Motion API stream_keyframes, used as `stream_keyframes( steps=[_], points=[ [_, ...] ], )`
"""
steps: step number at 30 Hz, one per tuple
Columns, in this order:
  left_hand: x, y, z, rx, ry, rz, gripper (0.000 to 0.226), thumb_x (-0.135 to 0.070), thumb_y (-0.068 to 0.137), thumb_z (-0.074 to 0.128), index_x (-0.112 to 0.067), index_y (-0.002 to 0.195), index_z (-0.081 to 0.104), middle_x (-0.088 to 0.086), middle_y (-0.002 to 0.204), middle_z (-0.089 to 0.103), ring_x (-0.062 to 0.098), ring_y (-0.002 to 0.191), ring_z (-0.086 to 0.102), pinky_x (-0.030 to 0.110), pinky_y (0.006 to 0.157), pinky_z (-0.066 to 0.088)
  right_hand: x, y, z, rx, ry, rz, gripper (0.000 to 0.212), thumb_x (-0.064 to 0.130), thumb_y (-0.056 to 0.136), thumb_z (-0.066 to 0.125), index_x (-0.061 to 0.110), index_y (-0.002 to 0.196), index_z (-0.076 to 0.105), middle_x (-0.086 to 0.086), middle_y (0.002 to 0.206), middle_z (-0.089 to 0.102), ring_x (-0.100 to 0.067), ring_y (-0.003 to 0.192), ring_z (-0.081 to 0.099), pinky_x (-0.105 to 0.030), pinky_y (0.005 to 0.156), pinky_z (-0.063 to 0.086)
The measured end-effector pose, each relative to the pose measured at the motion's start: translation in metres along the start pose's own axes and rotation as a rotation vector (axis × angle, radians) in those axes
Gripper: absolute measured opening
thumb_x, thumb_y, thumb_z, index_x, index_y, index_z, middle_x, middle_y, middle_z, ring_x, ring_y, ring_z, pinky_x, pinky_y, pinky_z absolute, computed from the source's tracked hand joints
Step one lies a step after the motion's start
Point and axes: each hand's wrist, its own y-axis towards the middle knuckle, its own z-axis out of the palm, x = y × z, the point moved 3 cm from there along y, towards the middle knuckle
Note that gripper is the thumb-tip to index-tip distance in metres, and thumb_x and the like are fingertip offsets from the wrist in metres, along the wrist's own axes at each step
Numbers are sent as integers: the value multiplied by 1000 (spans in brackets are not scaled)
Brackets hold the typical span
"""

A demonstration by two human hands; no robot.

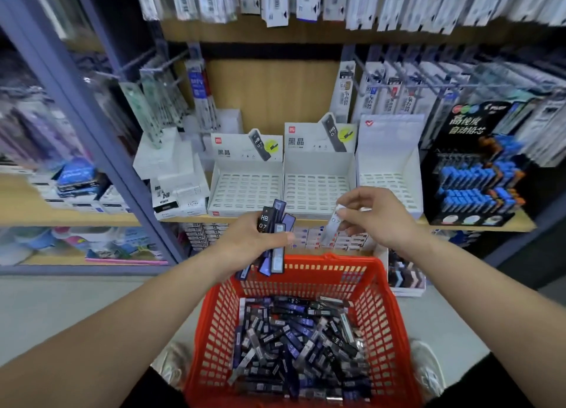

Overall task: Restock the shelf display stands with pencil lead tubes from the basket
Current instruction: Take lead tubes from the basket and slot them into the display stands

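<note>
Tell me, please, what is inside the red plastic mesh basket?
A loose heap of black and purple pencil lead tubes covers the bottom of the red plastic mesh basket. Its floor and whatever lies beneath the heap are hidden.

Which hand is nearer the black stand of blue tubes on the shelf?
Right. The right hand, pinching a tube, is left of the black stand; the left hand, gripping several tubes, is farther left.

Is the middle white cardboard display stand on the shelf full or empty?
Empty: the middle white cardboard display stand shows only bare slots across its whole grid.
</note>
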Motion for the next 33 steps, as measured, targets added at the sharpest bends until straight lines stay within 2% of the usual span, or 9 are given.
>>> stream_keyframes(
  steps=[6,11,15,18,21,23,27,31,33],
  points=[
    [5,39,-15,-94,19,57,26,-38,84,81,-21,102,71,6,98,78,25,96,73,50,96,56,5,39,18,-36,-41,-72,9,4,89,72,12,90,71,-8,81,74,-22,71,75,-29,66,62],
    [24,61,-54,-157,14,51,23,-39,82,83,-29,100,72,-10,93,79,11,87,75,31,79,61,8,91,51,-93,-96,-141,14,5,89,73,18,85,69,-9,81,72,-21,70,74,-31,65,62],
    [41,62,-97,-254,-19,30,19,-38,81,83,-27,94,73,-9,86,79,6,72,74,21,63,57,8,146,95,-88,-142,-165,18,7,87,75,23,80,68,-7,80,72,-24,74,74,-39,72,62],
    [53,58,-128,-367,-1,-4,26,-43,77,85,-20,86,75,2,82,78,19,75,74,33,69,60,13,184,137,-76,-158,-218,19,8,86,76,24,81,68,0,78,72,-13,72,72,-31,74,60],
    [60,53,-146,-407,-40,-13,28,-45,74,85,-20,82,74,10,67,68,17,56,62,22,51,50,20,211,175,-84,-194,-307,16,8,86,76,22,83,68,11,72,66,7,61,61,-13,66,51],
    [65,51,-152,-412,-55,-26,22,-41,77,85,-23,83,74,16,71,68,19,63,62,26,55,50,21,223,195,-93,-236,-367,14,8,87,75,21,85,69,16,71,64,11,63,59,-6,64,46],
    [70,50,-156,-420,-79,-30,12,-38,79,85,-34,84,74,10,81,76,28,71,71,33,65,57,16,236,219,-119,-355,-437,8,10,87,73,16,91,75,13,73,65,4,64,59,-20,73,55],
    [75,47,-161,-430,-100,-13,12,-34,79,85,-27,80,75,-5,75,77,9,67,72,15,52,53,10,242,225,-135,-446,-476,10,11,88,72,16,95,76,3,83,74,-14,76,68,-34,80,58],
    [78,46,-162,-415,-111,-15,11,-34,80,85,-30,79,75,-10,74,76,5,67,72,14,55,53,9,244,226,-131,-481,-487,10,13,89,72,16,97,76,0,88,76,-17,81,69,-37,82,58]
  ],
)
